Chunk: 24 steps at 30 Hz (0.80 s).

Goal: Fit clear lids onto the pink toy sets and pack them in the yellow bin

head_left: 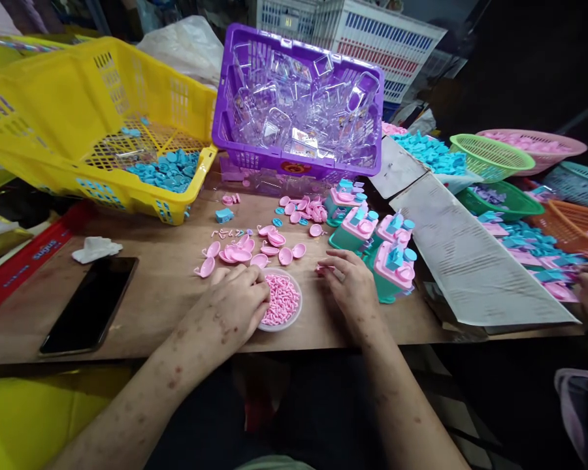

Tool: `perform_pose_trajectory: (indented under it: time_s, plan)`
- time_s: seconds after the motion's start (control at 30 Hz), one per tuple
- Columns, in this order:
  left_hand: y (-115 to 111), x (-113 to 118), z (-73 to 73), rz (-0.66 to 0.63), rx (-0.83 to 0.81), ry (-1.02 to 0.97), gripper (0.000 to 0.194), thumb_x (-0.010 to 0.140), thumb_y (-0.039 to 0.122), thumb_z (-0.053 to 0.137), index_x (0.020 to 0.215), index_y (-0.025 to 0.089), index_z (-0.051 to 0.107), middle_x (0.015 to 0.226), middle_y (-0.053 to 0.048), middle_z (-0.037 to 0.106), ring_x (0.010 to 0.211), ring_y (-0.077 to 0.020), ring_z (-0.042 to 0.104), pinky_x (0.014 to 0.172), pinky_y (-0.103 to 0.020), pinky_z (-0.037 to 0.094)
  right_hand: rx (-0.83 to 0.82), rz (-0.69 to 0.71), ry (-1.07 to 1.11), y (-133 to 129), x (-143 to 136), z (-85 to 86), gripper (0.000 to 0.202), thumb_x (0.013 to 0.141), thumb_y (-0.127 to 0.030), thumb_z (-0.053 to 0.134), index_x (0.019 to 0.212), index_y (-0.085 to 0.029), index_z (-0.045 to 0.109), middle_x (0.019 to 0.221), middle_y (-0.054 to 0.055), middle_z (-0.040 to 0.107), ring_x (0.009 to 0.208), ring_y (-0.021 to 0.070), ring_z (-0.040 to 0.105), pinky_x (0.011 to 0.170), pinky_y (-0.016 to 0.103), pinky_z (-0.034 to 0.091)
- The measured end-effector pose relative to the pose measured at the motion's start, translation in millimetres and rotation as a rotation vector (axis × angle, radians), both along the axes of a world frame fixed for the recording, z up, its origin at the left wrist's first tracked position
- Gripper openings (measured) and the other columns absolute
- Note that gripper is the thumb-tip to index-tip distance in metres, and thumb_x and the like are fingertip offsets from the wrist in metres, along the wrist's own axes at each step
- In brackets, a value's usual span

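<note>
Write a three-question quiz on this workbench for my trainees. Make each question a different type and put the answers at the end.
1. Multiple choice. Which of these is the left hand at?
A) the yellow crate
B) the round dish of small pink pieces
C) the crumpled white tissue

2. True or false? The purple crate holds clear plastic parts.

3. Fill in the side, as seen in the picture: the dark-screened phone lies to the ____ of the dish.

Key: 1. B; 2. True; 3. left
</note>
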<state>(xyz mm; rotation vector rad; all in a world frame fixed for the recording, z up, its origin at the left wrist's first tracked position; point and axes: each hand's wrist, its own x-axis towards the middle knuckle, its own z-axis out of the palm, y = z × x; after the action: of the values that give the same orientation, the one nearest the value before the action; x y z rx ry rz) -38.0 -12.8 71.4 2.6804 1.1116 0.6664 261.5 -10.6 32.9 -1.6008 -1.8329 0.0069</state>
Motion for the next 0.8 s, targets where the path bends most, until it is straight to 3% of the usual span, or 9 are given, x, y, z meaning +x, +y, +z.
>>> perform_pose_trajectory:
  time_s: [0.07,0.2,0.3,0.4,0.5,0.6,0.7,0.8]
  plan:
    - [1.2,-1.1,4.6,-0.029,0.031,-0.065,0.01,0.105,0.016,0.068,0.097,0.02,0.072,0.109,-0.007,0.078,0.102,-0.0266,0.072,0.093,-0.044,0.05,0.055,0.015,0.089,-5.3,-3.1,7.3,0.023,0.108,-0.033,0.066,0.109,-0.024,0.086,0.122,0.013,0.085,0.113,0.0316,0.08,0.101,0.05,0.066]
    - [3.1,-4.2,18.7,-0.089,0.004,-0.311,0.013,0.11,0.019,0.062,0.107,0.019,0.075,0.106,-0.005,0.084,0.097,-0.0218,0.08,0.09,-0.035,0.061,0.016,-0.024,0.408,-15.8,-11.8,20.4,0.026,0.11,-0.039,0.065,0.126,-0.023,0.077,0.102,0.007,0.086,0.083,0.0226,0.082,0.076,0.037,0.068]
    - [1.8,-3.4,26.4,-0.015,-0.109,-0.533,0.012,0.107,0.021,0.071,0.112,0.023,0.082,0.108,-0.002,0.088,0.097,-0.0196,0.083,0.092,-0.031,0.066,-0.03,0.015,0.67,-21.7,-19.0,29.3,0.026,0.106,-0.046,0.073,0.115,-0.022,0.073,0.096,0.005,0.084,0.072,0.0185,0.081,0.065,0.03,0.066]
    - [-0.6,-0.6,31.1,0.081,-0.306,-0.764,0.011,0.102,0.024,0.081,0.111,0.024,0.087,0.113,-0.002,0.089,0.102,-0.0211,0.085,0.095,-0.031,0.07,-0.077,0.107,0.766,-30.7,-27.8,41.7,0.027,0.105,-0.047,0.076,0.102,-0.02,0.079,0.1,0.007,0.084,0.073,0.0179,0.082,0.068,0.031,0.069]
    - [-2.6,0.9,36.2,0.074,-0.456,-0.93,0.01,0.098,0.027,0.087,0.107,0.023,0.09,0.111,-0.004,0.09,0.103,-0.0221,0.087,0.095,-0.03,0.072,-0.158,0.267,0.764,-44.8,-39.9,56.3,0.026,0.099,-0.044,0.086,0.112,-0.021,0.084,0.11,0.009,0.086,0.089,0.0211,0.084,0.08,0.033,0.072]
    - [-5.7,1.1,41.7,0.049,-0.508,-1.022,0.018,0.091,0.026,0.094,0.109,0.023,0.09,0.108,-0.005,0.09,0.1,-0.0219,0.087,0.092,-0.028,0.072,-0.223,0.378,0.679,-59.8,-54.1,67.4,0.025,0.089,-0.036,0.097,0.107,-0.023,0.084,0.106,0.006,0.086,0.098,0.0217,0.083,0.085,0.029,0.068]
    - [-11.3,0.9,45.9,0.056,-0.504,-1.053,0.017,0.087,0.021,0.097,0.103,0.023,0.091,0.102,-0.004,0.09,0.093,-0.0203,0.087,0.087,-0.025,0.071,-0.252,0.437,0.647,-70.6,-66.6,71.2,0.011,0.097,-0.031,0.091,0.101,-0.025,0.083,0.095,0.001,0.084,0.089,0.0168,0.08,0.082,0.025,0.064]
    - [-18.0,-0.5,47.9,0.049,-0.518,-1.038,0.012,0.087,0.018,0.096,0.094,0.026,0.092,0.1,-0.002,0.09,0.095,-0.0205,0.087,0.092,-0.025,0.071,-0.275,0.499,0.724,-76.4,-75.3,68.4,0.007,0.102,-0.031,0.086,0.102,-0.027,0.081,0.094,-0.001,0.083,0.087,0.0147,0.079,0.083,0.022,0.063]
